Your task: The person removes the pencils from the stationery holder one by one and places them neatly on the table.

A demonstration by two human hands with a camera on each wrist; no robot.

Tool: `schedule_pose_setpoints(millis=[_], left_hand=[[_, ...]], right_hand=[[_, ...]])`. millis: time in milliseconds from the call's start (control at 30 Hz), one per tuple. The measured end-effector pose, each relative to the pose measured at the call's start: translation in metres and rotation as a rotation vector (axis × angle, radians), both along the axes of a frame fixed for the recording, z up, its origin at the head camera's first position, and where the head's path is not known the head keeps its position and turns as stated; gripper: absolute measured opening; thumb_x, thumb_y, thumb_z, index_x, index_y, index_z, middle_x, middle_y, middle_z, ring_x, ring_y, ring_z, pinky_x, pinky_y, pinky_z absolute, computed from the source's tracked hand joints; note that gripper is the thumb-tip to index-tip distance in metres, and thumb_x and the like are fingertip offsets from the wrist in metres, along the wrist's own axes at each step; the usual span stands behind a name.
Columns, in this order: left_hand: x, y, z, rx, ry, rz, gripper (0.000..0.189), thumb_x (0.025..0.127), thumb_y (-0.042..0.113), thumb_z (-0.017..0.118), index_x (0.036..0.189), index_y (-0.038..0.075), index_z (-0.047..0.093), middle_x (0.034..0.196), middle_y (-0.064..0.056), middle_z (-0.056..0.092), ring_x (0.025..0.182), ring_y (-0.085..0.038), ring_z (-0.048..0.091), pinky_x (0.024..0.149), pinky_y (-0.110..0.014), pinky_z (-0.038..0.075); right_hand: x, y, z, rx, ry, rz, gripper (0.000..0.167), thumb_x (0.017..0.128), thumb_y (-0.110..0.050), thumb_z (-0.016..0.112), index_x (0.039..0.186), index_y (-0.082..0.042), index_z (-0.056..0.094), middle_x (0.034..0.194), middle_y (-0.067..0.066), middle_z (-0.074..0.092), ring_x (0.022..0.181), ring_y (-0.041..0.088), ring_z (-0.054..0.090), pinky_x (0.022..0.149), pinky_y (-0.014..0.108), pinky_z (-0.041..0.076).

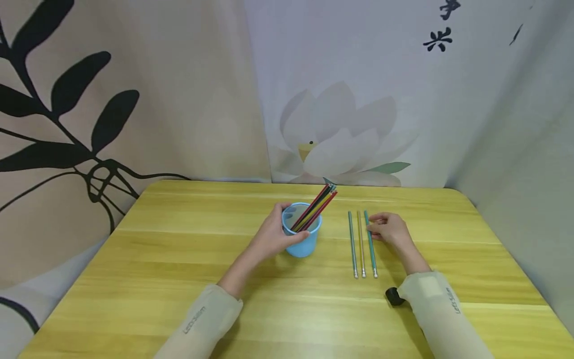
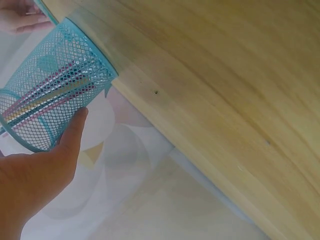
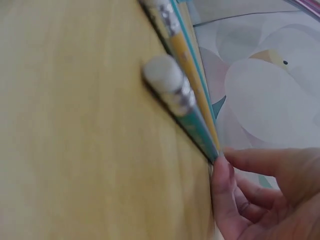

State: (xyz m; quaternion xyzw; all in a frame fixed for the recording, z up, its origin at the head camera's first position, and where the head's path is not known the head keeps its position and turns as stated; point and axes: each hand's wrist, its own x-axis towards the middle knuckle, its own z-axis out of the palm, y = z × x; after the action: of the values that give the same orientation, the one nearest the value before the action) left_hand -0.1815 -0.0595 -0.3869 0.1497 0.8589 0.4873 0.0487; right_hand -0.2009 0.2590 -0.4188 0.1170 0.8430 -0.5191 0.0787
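My left hand grips a light blue mesh pencil cup, thumb on the near side and fingers round the far side. Several red, black and yellow pencils lean to the right inside it. To the right, three pencils lie side by side on the table, their white eraser ends towards me. With thumb and fingertips, my right hand pinches the rightmost one, a teal pencil, near its far end. Beside it are a yellow pencil and another teal pencil.
The wooden table reaches back to a printed curtain with leaves and a lotus. A small black object sits at my right sleeve cuff.
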Motion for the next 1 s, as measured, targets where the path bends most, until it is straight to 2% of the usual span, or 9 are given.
schedule_pose_setpoints(millis=[200, 333, 467, 633, 833, 1000], left_hand=[[-0.004, 0.002, 0.002, 0.012, 0.011, -0.006, 0.089, 0.081, 0.033, 0.083, 0.148, 0.004, 0.033, 0.141, -0.015, 0.053, 0.130, -0.032, 0.054, 0.109, -0.049, 0.047], [-0.004, 0.001, 0.003, 0.003, 0.020, -0.011, 0.088, 0.081, 0.033, 0.082, 0.148, 0.004, 0.033, 0.141, -0.016, 0.053, 0.130, -0.032, 0.054, 0.109, -0.049, 0.047], [-0.001, 0.001, 0.001, 0.002, 0.020, -0.009, 0.087, 0.081, 0.033, 0.082, 0.147, 0.003, 0.034, 0.140, -0.016, 0.053, 0.128, -0.032, 0.055, 0.109, -0.049, 0.048], [0.001, 0.001, -0.001, -0.003, 0.006, -0.007, 0.088, 0.081, 0.033, 0.083, 0.147, 0.003, 0.034, 0.140, -0.016, 0.053, 0.128, -0.032, 0.055, 0.109, -0.049, 0.047], [0.001, 0.001, -0.002, 0.010, -0.011, 0.005, 0.086, 0.080, 0.032, 0.083, 0.147, 0.005, 0.035, 0.140, -0.015, 0.054, 0.128, -0.033, 0.055, 0.109, -0.049, 0.047], [0.001, 0.003, 0.000, 0.017, -0.008, -0.002, 0.086, 0.081, 0.031, 0.083, 0.147, 0.005, 0.035, 0.139, -0.015, 0.053, 0.128, -0.033, 0.055, 0.108, -0.049, 0.048]], right_hand=[[0.005, -0.007, 0.016, -0.032, 0.080, 0.004, 0.038, 0.099, -0.010, 0.059, 0.133, 0.006, 0.056, 0.095, 0.004, 0.057, 0.072, 0.009, 0.064, 0.069, 0.022, 0.060], [0.010, -0.022, 0.032, -0.040, 0.149, 0.048, 0.037, 0.099, -0.011, 0.060, 0.130, 0.008, 0.057, 0.093, 0.002, 0.059, 0.074, 0.009, 0.064, 0.072, 0.024, 0.061], [0.017, -0.038, 0.042, -0.081, 0.192, 0.090, 0.037, 0.099, -0.013, 0.062, 0.128, 0.008, 0.058, 0.094, 0.000, 0.062, 0.079, 0.008, 0.065, 0.075, 0.025, 0.062], [0.024, -0.060, 0.046, -0.121, 0.223, 0.134, 0.037, 0.098, -0.018, 0.064, 0.127, 0.005, 0.060, 0.104, 0.008, 0.064, 0.085, 0.008, 0.065, 0.079, 0.027, 0.062], [0.024, -0.090, 0.046, -0.166, 0.242, 0.193, 0.038, 0.097, -0.019, 0.066, 0.126, 0.004, 0.061, 0.122, 0.021, 0.064, 0.102, 0.026, 0.068, 0.082, 0.030, 0.062], [0.020, -0.103, 0.045, -0.187, 0.269, 0.157, 0.029, 0.096, -0.015, 0.067, 0.117, 0.005, 0.062, 0.117, 0.022, 0.066, 0.094, 0.017, 0.068, 0.081, 0.032, 0.062]])
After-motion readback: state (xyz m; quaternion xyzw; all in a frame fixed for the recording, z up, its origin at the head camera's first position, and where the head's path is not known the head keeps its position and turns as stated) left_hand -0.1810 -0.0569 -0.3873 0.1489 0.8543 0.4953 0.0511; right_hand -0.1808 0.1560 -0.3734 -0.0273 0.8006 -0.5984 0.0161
